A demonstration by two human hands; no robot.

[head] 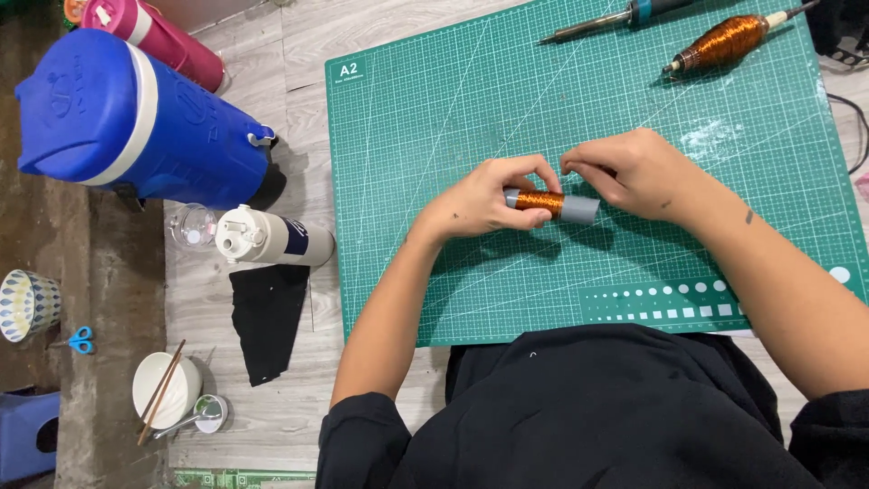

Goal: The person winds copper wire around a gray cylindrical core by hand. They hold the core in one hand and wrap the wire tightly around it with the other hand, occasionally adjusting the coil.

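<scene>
**Winding copper wire onto a grey tube**

I am holding a short grey tube (579,209) just above the middle of the green cutting mat (434,136), lying sideways between my two hands. My left hand (480,201) is pinching its left end, fingers closed around it, thumb on top. My right hand (629,172) is curled over the right part, fingertips bent down onto the band of copper wire (540,200) wrapped around the tube; I cannot tell whether I am gripping a loose strand there, since the wire is too fine to make out.

I am judging the risks like this: if my left pinch is loosening, the tube could be turning and the wraps could be slackening or sliding over one another. Pulling too hard with my right fingers could be snapping such thin wire. The copper spool (724,41) is lying at the far right of the mat beside a soldering iron (597,23); a strand running from it could be snagging there.
</scene>
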